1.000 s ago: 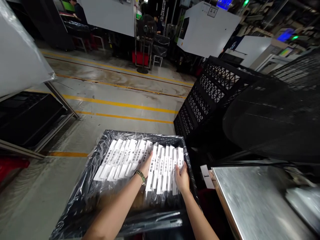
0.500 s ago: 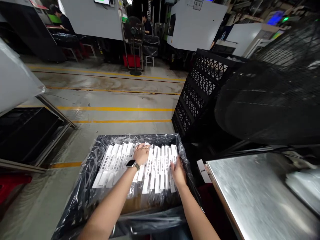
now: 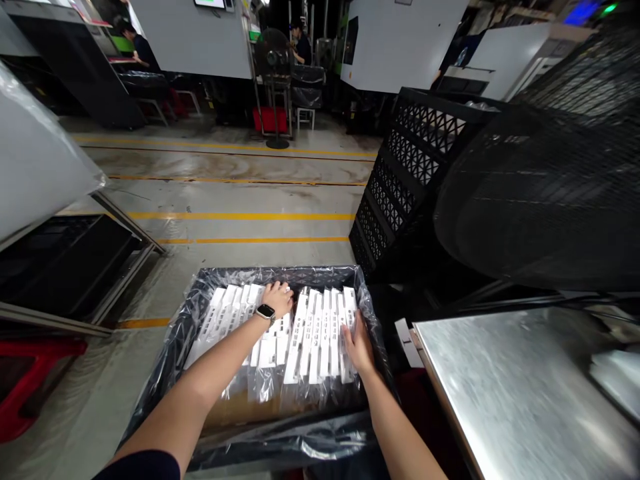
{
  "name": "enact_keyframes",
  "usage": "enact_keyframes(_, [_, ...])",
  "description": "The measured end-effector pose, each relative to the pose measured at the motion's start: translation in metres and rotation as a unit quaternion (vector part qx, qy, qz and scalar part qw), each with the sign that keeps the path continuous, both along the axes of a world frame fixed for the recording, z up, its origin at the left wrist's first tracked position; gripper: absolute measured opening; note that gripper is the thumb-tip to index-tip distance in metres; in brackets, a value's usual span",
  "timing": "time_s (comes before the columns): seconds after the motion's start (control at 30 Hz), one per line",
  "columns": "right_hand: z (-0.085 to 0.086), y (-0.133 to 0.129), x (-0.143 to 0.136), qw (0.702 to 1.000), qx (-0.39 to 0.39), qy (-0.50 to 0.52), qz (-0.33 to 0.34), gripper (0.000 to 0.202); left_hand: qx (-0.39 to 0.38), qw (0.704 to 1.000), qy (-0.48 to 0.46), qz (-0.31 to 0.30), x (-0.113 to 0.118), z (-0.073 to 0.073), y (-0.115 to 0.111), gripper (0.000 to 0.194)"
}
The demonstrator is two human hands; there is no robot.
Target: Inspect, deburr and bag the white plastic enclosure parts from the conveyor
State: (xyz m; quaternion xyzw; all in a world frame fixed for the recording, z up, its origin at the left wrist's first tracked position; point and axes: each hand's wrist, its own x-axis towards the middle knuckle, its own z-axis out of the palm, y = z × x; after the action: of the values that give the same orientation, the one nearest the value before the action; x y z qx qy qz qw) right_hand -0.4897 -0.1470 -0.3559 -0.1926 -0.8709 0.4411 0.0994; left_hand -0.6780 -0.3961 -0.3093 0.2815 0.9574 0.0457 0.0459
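A dark crate lined with clear plastic holds several white printed packages standing in a row, with brown material visible below them. My left hand, with a watch on the wrist, rests on the packages left of the middle, its fingers curled over their upper ends. A narrow gap shows just right of it. My right hand lies against the right end of the row, thumb apart from the fingers, between the packages and the crate's right wall. Its fingertips are partly hidden.
Black stacked crates stand beyond the crate, beside a large dark fan. A metal table is at right. A rack and red stool are at left. Two people sit far back near machines.
My left hand has shifted slightly left, and a gap has opened between the packages beside it. My right hand stays at the row's right end. The view has shifted slightly.
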Motion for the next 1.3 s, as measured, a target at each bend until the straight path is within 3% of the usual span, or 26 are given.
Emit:
enact_keyframes(0.23, [-0.004,0.001,0.001,0.999,-0.009,-0.021,0.041,0.085,0.017,0.998,0.048,0.038,0.001,-0.002,0.003,0.033])
enact_keyframes(0.33, [-0.005,-0.002,-0.003,0.997,-0.005,-0.051,0.049,0.087,0.036,0.996,0.062,0.052,0.019,-0.002,0.001,0.039])
enact_keyframes(0.4, [-0.001,-0.005,-0.007,0.996,0.008,-0.07,0.056,0.088,0.049,0.996,0.063,0.041,0.044,-0.001,-0.005,0.051])
enact_keyframes(0.47, [0.009,-0.009,-0.009,0.993,0.031,-0.09,0.067,0.088,0.055,0.997,0.045,-0.014,0.078,0.0,-0.012,0.065])
enact_keyframes(0.53, [0.027,-0.013,-0.007,0.988,0.064,-0.111,0.081,0.084,0.051,0.991,0.005,-0.12,0.113,-0.002,-0.016,0.084])
enact_keyframes(0.63, [0.059,-0.018,0.011,0.972,0.121,-0.157,0.124,0.06,0.04,0.975,-0.031,-0.215,0.146,-0.009,-0.015,0.1])
enact_keyframes(0.77, [0.085,-0.024,0.037,0.906,0.156,-0.308,0.244,0.021,0.04,0.982,-0.024,-0.184,0.137,-0.019,-0.006,0.099])
enact_keyframes(0.83, [0.086,-0.027,0.039,0.857,0.156,-0.389,0.298,0.022,0.042,0.986,-0.021,-0.161,0.127,-0.02,-0.001,0.1])
enact_keyframes(0.9, [0.085,-0.028,0.032,0.827,0.165,-0.428,0.324,0.031,0.043,0.988,-0.02,-0.145,0.125,-0.017,0.004,0.102])
enact_keyframes(1.0, [0.084,-0.026,0.019,0.824,0.197,-0.422,0.323,0.036,0.047,0.989,-0.016,-0.142,0.141,-0.009,0.011,0.113])
enact_keyframes(1.07, [0.084,-0.026,0.015,0.828,0.216,-0.407,0.32,0.038,0.053,0.982,-0.022,-0.18,0.154,-0.006,0.017,0.117])
enact_keyframes(1.13, [0.084,-0.029,0.018,0.821,0.227,-0.409,0.327,0.039,0.056,0.971,-0.035,-0.229,0.161,-0.006,0.024,0.108])
enact_keyframes(1.2, [0.082,-0.036,0.022,0.804,0.225,-0.426,0.347,0.038,0.057,0.967,-0.041,-0.245,0.158,-0.01,0.032,0.096])
enact_keyframes(1.3, [0.076,-0.048,0.026,0.792,0.206,-0.433,0.378,0.036,0.066,0.976,-0.032,-0.204,0.145,-0.016,0.042,0.091])
